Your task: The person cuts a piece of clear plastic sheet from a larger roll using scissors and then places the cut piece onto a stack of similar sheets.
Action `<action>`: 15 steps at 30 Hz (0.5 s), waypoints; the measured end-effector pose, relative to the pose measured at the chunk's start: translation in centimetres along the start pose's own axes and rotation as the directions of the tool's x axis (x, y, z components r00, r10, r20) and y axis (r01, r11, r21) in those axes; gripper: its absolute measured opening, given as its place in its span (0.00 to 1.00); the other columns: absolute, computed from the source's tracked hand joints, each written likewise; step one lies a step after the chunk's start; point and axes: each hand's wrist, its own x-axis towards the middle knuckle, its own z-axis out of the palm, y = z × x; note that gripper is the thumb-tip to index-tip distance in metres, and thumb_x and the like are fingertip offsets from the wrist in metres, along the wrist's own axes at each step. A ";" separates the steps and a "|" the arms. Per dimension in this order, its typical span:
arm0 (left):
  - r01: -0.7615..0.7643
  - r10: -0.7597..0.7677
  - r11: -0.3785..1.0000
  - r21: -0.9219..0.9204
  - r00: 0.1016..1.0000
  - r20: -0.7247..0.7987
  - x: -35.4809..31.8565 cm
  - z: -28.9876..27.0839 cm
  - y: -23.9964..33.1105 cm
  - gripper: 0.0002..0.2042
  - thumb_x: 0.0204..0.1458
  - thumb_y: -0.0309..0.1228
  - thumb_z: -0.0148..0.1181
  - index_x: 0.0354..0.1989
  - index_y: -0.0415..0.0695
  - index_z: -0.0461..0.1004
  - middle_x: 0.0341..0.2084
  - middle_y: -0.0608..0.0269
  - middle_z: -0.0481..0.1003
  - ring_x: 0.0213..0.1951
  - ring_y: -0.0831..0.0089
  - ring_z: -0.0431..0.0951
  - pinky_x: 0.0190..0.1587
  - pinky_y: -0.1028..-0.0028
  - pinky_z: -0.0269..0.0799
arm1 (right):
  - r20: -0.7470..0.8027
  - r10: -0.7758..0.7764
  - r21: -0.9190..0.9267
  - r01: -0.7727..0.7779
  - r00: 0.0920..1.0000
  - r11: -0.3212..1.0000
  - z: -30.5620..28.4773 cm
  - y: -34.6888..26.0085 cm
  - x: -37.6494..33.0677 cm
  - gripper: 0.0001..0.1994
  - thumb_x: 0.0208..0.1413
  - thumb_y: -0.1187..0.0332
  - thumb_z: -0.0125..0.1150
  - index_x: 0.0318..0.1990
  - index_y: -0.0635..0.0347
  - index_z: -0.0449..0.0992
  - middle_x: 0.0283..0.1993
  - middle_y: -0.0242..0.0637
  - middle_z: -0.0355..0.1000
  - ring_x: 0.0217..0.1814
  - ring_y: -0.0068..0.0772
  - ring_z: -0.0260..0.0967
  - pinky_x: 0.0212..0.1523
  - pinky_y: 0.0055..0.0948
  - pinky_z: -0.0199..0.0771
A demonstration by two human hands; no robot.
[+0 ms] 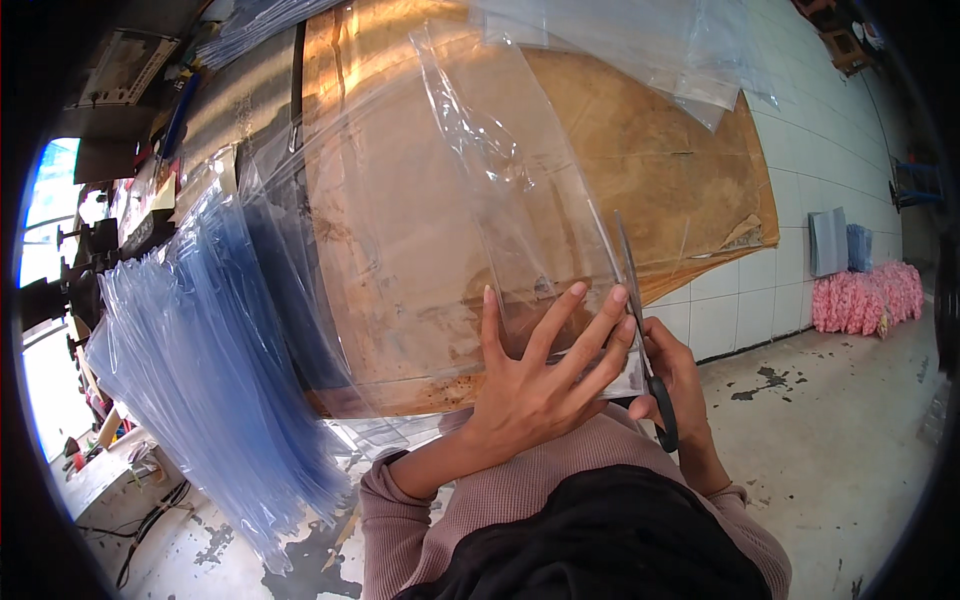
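The left hand (pixel 550 390) lies palm down just below the middle of the view, toward 5 o'clock, resting on a clear plastic sheet (pixel 520 200). Its four visible fingers are spread; the two nearest the scissors lie closer to each other. I cannot tell how its thumb sits.

The sheet fills the middle and reaches up toward 12 o'clock, glossy and creased, over a brown, worn table covering (pixel 660 170).

At 4 o'clock the right hand (pixel 680 375) grips black-handled scissors (pixel 656 388), its thumb at the handle and its other fingers curled, partly hidden behind it. The blades point to roughly 11 o'clock, along the sheet's right edge; whether they are parted I cannot tell.

A thick stack of bluish plastic sheets (pixel 215 340) droops over the table's side between 8 and 9 o'clock. More clear plastic sheets (pixel 640 40) lie at 1 o'clock. At 3 o'clock, a pink bundle (pixel 868 300) sits on the scuffed floor (pixel 800 420) by a white tiled wall (pixel 790 170), with a blue-grey packet (pixel 828 242) just above it in view, near the wall.
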 end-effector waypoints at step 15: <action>-0.009 0.009 1.000 0.016 1.000 0.001 -0.1 0.0 -0.1 0.31 0.37 0.53 0.59 0.53 0.56 0.68 0.59 0.68 0.62 0.59 0.62 0.62 0.57 0.33 0.39 | 0.028 0.012 0.025 -0.013 1.000 1.000 0.0 -0.5 0.6 0.47 0.23 0.46 0.78 0.49 0.65 0.62 0.35 0.28 0.67 0.34 0.15 0.62 0.35 0.15 0.64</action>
